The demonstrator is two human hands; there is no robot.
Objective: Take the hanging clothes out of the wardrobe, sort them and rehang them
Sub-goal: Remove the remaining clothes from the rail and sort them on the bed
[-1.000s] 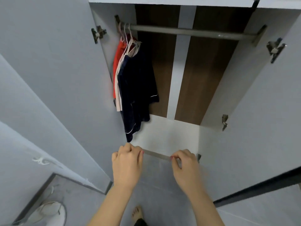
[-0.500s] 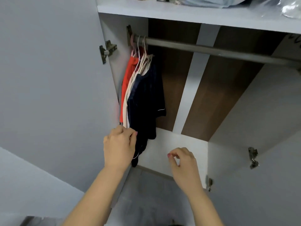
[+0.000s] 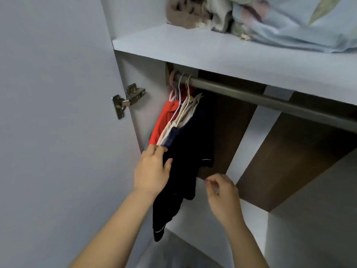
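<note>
Several garments hang bunched at the left end of a metal rail (image 3: 251, 94): a dark navy garment (image 3: 190, 144) in front, pale cream ones (image 3: 167, 130) behind it and a red one (image 3: 161, 120) nearest the side wall. Their hangers (image 3: 183, 89) are white and pink. My left hand (image 3: 152, 171) rests against the front edge of the navy garment, fingers spread over the cloth and thumb pressing it. My right hand (image 3: 222, 192) hovers to the right of the clothes, fingers loosely curled, holding nothing.
The wardrobe's left door (image 3: 58, 113) stands open with a metal hinge (image 3: 126, 100). A shelf (image 3: 212, 55) above the rail carries folded bedding and cloth (image 3: 270, 20). The rail's right part is bare in front of a brown and white back panel (image 3: 289, 161).
The view has tilted upward, bringing the top shelf into sight. My left hand rose from the wardrobe's lower edge to the navy garment; my right hand rose off that edge.
</note>
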